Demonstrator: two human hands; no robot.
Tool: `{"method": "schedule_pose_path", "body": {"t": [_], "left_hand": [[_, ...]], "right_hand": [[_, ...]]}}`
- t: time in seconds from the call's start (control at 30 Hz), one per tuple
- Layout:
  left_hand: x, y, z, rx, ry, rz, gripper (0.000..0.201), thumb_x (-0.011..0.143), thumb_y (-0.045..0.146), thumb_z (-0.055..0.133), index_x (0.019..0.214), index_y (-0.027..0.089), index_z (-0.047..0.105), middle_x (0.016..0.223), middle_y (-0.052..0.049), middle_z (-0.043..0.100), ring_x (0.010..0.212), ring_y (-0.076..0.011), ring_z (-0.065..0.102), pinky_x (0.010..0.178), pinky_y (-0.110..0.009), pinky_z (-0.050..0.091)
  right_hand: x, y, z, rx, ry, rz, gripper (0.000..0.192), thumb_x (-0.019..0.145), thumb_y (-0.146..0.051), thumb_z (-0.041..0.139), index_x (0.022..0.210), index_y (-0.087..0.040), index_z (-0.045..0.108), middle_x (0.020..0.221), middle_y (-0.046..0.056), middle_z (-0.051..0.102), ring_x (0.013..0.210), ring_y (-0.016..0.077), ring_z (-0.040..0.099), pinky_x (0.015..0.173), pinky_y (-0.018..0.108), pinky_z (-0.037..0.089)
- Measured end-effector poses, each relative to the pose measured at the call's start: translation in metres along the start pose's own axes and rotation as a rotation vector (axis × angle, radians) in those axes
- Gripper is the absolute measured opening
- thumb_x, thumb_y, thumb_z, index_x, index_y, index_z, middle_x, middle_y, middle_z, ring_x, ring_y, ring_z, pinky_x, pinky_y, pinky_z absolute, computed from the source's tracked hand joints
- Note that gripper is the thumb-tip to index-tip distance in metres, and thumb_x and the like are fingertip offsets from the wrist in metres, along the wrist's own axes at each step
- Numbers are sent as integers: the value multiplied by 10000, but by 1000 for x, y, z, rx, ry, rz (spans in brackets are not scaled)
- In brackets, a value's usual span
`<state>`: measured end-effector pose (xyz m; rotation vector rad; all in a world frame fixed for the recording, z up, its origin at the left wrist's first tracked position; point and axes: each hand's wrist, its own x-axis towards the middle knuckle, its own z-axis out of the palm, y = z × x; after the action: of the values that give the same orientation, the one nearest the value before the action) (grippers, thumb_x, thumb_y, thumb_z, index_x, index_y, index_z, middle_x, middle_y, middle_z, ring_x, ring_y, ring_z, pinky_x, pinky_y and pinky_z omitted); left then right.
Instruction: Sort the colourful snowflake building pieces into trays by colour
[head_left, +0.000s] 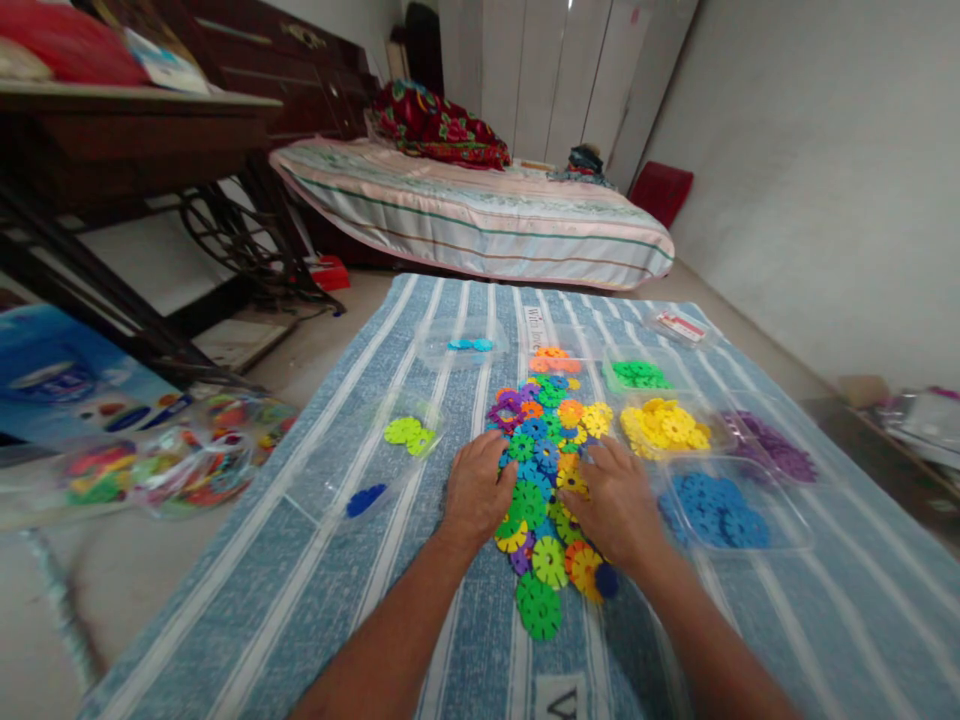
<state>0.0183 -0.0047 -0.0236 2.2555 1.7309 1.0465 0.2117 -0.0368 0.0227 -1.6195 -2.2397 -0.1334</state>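
Note:
A heap of colourful plastic snowflake discs (533,465) lies on the middle of the cloth-covered table. At its left edge rests my left hand (476,485), its fingers bent down and its thumb apart, beside blue and green discs. My right hand (619,505), slightly blurred, reaches in from the right. Its thumb and fingers are apart around yellow discs (571,472), and I see nothing clearly gripped. Nearest me are a green disc (538,606) and a dark blue disc (606,580).
Clear plastic boxes hold sorted discs: yellow (666,427), blue (716,510), purple (772,447), green (639,375), orange (553,360), light blue (471,345). Left, a box (315,480) holds lime and dark blue discs. Beyond are a bed (480,225) and a sewing-machine table (135,110).

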Motion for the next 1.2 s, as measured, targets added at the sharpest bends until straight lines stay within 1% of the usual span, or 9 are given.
{"method": "schedule_pose_path", "body": {"t": [0.13, 0.4, 0.5, 0.63, 0.7, 0.83, 0.97, 1.07, 1.2], "left_hand": [[0, -1, 1, 16, -5, 0, 243, 799, 250, 513, 1016, 187, 601, 1155, -105, 622, 1095, -238, 561, 959, -435, 443], [1, 2, -2, 20, -26, -7, 254, 799, 250, 513, 1016, 155, 604, 1146, -130, 627, 1092, -252, 563, 956, -438, 444], [1, 2, -2, 14, -17, -4, 246, 798, 249, 507, 1007, 163, 604, 1147, -124, 627, 1085, -249, 568, 952, -438, 448], [1, 1, -1, 7, -5, -5, 237, 797, 253, 504, 998, 176, 603, 1140, -114, 631, 1079, -243, 571, 950, -435, 449], [1, 1, -1, 8, -8, -8, 237, 799, 257, 501, 1000, 180, 603, 1139, -112, 631, 1083, -242, 569, 954, -432, 447], [1, 0, 0, 21, -16, -13, 243, 797, 261, 511, 1005, 178, 605, 1140, -112, 631, 1089, -241, 568, 968, -428, 438], [1, -1, 0, 25, -15, -4, 250, 802, 267, 506, 1015, 177, 603, 1147, -110, 630, 1092, -241, 567, 960, -428, 443], [1, -2, 1, 19, -7, -5, 257, 801, 268, 504, 1019, 176, 604, 1151, -111, 628, 1092, -244, 567, 961, -433, 444], [2, -5, 3, 12, 3, -3, 259, 801, 278, 503, 1011, 172, 611, 1151, -114, 628, 1086, -253, 571, 961, -448, 446]], "right_hand": [[1, -3, 2, 7, -14, -20, 113, 821, -259, 563, 823, -196, 656, 957, 105, 645, 1160, 287, 455, 931, 458, 394], [7, 22, -3, 43, 224, -109, 224, 884, -201, 458, 771, -198, 652, 915, 75, 661, 1038, 219, 539, 915, 404, 406], [15, 47, -20, 2, 351, -41, 224, 877, -222, 464, 756, -188, 649, 888, 86, 665, 998, 218, 561, 902, 398, 411], [19, 71, -38, -125, 483, 152, 206, 863, -281, 491, 861, -160, 658, 937, 123, 664, 992, 258, 567, 901, 451, 392], [13, 66, -37, -107, 428, 112, 221, 862, -316, 501, 900, -162, 656, 965, 121, 661, 1021, 260, 555, 910, 444, 395], [-6, 28, -20, -10, 164, -73, 225, 844, -347, 538, 914, -173, 661, 1071, 120, 633, 1165, 279, 466, 954, 438, 384], [-17, -1, -10, 0, -55, -43, 226, 796, -330, 600, 950, -174, 654, 1161, 125, 591, 1248, 318, 377, 985, 486, 349], [-18, -6, -7, 53, -92, -4, 180, 774, -269, 620, 929, -182, 652, 1129, 109, 604, 1252, 307, 375, 1003, 479, 334], [-18, -5, -2, 169, -41, 30, 119, 738, -191, 637, 856, -184, 650, 1107, 97, 614, 1241, 290, 389, 1003, 458, 344]]}}
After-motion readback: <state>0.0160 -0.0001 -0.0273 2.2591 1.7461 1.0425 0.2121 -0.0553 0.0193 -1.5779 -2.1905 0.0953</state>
